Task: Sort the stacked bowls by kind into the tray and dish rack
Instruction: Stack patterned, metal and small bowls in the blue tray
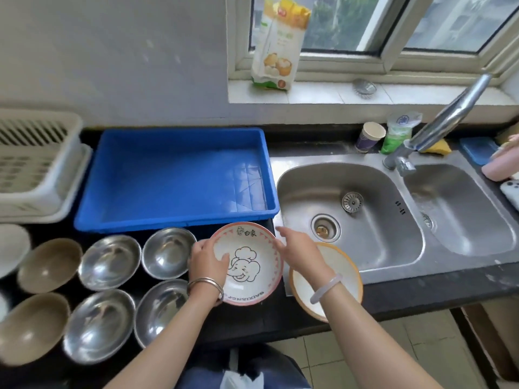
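Note:
A pink-rimmed white bowl with an elephant drawing sits at the counter's front. My left hand grips its left rim, thumb inside. My right hand touches its right rim with relaxed fingers. An orange-rimmed white bowl lies under my right wrist, by the sink edge. Several steel bowls and two brown bowls stand in rows to the left. The blue tray behind them holds nothing. A white dish rack stands at the far left.
A double steel sink with a tap fills the right. A paper cup, a green bag and a sponge sit behind it. A flour bag leans on the windowsill. A white dish's edge shows at the far left.

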Tool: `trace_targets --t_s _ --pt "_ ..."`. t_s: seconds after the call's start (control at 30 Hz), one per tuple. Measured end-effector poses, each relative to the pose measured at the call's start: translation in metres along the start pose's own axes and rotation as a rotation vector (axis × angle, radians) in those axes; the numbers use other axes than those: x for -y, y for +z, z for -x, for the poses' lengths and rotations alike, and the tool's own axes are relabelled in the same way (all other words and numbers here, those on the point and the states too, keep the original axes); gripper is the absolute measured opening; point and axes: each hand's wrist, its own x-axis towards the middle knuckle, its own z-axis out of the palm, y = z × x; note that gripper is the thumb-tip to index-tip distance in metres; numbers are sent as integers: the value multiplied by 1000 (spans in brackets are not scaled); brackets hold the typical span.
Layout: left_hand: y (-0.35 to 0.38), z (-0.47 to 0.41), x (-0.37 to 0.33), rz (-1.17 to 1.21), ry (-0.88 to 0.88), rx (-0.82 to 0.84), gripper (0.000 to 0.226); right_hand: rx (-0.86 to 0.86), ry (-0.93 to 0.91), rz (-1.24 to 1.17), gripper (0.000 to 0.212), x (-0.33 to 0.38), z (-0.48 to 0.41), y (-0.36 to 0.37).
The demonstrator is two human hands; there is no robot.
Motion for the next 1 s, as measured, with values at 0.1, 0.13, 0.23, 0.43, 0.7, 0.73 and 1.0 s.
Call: trace_targets --t_s 0.1,0.13,0.23,0.43,0.7,0.73,1.0 --pt "-3 4 11 47 -66 22 37 103 -26 130 29 8 -19 10" --pt "-2 5 14 62 -83 33 34 113 -31 130 27 10 -24 12" --pt "3 5 18 104 -132 46 26 128 -33 102 23 10 -33 16" --pt "5 2 27 230 -229 -36 33 126 -48 -10 22 5 -39 14" --pt "-39 -10 24 490 -252 -194 13 171 -77 -309 23 26 -36 -27" --pt "-48 -13 23 544 -254 -219 8 173 -68 -353 24 33 -38 -34" --pt "-111 -57 26 839 -278 -267 15 157 -30 -604 23 114 -80 -52"
